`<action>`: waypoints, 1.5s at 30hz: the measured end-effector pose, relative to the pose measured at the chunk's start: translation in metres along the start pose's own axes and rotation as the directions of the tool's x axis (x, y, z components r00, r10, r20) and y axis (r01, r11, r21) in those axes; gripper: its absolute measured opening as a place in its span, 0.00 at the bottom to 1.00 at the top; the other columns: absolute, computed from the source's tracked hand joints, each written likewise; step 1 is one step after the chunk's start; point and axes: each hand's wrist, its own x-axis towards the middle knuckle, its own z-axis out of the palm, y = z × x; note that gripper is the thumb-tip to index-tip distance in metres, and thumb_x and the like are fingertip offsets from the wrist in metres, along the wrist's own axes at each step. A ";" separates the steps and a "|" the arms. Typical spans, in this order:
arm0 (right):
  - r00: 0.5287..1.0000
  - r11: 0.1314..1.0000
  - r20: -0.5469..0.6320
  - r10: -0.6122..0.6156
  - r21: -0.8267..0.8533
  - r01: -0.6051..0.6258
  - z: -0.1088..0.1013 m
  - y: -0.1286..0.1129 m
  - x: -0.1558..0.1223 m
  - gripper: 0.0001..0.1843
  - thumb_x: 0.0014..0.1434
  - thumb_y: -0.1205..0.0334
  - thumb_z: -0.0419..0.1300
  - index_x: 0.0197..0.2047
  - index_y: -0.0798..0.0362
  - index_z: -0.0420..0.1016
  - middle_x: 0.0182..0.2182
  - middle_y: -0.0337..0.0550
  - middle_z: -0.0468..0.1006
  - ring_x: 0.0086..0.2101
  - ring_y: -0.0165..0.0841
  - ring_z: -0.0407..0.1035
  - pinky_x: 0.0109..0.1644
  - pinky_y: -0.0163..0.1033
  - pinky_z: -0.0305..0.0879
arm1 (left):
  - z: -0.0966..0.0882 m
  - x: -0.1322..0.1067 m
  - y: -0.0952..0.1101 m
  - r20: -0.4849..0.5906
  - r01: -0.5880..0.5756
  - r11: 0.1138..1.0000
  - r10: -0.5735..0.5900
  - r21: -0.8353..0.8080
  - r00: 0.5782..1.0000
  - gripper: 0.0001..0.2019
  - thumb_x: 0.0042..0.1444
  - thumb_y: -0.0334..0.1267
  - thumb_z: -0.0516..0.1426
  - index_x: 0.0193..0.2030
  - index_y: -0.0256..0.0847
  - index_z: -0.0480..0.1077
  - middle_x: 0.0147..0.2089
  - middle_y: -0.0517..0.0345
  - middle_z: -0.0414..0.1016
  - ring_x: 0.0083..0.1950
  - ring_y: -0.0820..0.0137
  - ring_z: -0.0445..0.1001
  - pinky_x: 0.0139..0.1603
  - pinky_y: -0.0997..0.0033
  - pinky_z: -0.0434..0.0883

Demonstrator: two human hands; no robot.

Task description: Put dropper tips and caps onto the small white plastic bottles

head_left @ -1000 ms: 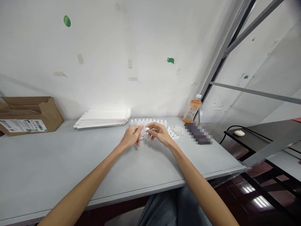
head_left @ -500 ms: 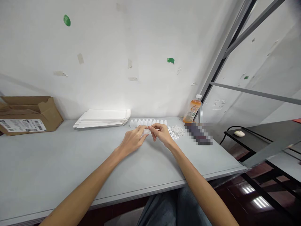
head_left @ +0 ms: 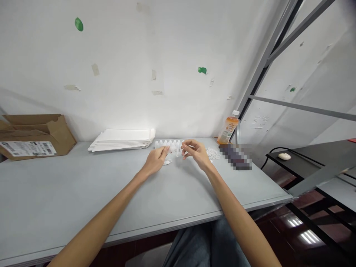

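A row of small white plastic bottles (head_left: 170, 144) stands near the back of the grey table (head_left: 83, 193). My left hand (head_left: 155, 160) rests on the table just in front of the row, fingers curled, fingertips touching a bottle; a small white piece (head_left: 167, 162) lies beside it. My right hand (head_left: 196, 151) hovers to the right of the row, fingers bent, pinching a small white item I cannot make out. A pile of small clear-white caps (head_left: 213, 153) lies just right of that hand.
A stack of white flat sheets (head_left: 122, 138) lies at the back left of the bottles. A cardboard box (head_left: 30, 135) sits at far left. An orange drink bottle (head_left: 228, 129) stands by a grey metal frame (head_left: 258, 74). A side desk with a white mouse (head_left: 284, 156) is on the right.
Both hands moved away from me toward the row of bottles. They were together working one small white piece; now they are apart, and the right hand has lifted to the right.
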 end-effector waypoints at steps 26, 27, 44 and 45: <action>0.978 0.549 0.024 -0.205 -0.824 0.135 -0.095 0.014 -0.032 0.10 0.53 0.54 0.62 0.34 0.52 0.77 0.28 0.40 0.77 0.23 0.29 0.67 0.32 0.36 0.61 | 0.002 0.001 -0.004 -0.002 -0.027 0.985 0.027 0.170 1.000 0.18 0.64 0.46 0.44 0.26 0.40 0.61 0.27 0.61 0.66 0.30 0.71 0.61 0.31 0.71 0.54; 0.974 0.490 0.056 -0.221 -0.857 0.161 -0.091 0.016 -0.033 0.10 0.53 0.55 0.62 0.33 0.52 0.77 0.28 0.40 0.77 0.24 0.29 0.67 0.32 0.36 0.60 | 0.002 0.001 -0.004 0.003 -0.032 0.985 0.032 0.171 0.999 0.18 0.64 0.46 0.44 0.26 0.40 0.62 0.27 0.61 0.66 0.30 0.71 0.61 0.31 0.71 0.54; 0.936 0.162 0.145 -0.322 -0.965 0.205 -0.070 0.035 -0.036 0.11 0.55 0.59 0.61 0.41 0.49 0.79 0.36 0.43 0.73 0.29 0.30 0.65 0.27 0.35 0.49 | 0.005 0.000 -0.005 0.031 -0.054 0.976 0.049 0.210 0.998 0.21 0.65 0.50 0.43 0.29 0.41 0.68 0.31 0.59 0.72 0.32 0.69 0.66 0.32 0.70 0.56; 0.927 0.193 0.119 -0.356 -0.961 0.198 -0.068 0.033 -0.035 0.11 0.56 0.58 0.60 0.41 0.50 0.79 0.36 0.43 0.73 0.28 0.29 0.64 0.27 0.35 0.50 | 0.005 0.000 -0.005 0.033 -0.059 0.976 0.053 0.211 0.998 0.21 0.65 0.50 0.43 0.31 0.41 0.70 0.32 0.59 0.73 0.33 0.69 0.67 0.32 0.70 0.57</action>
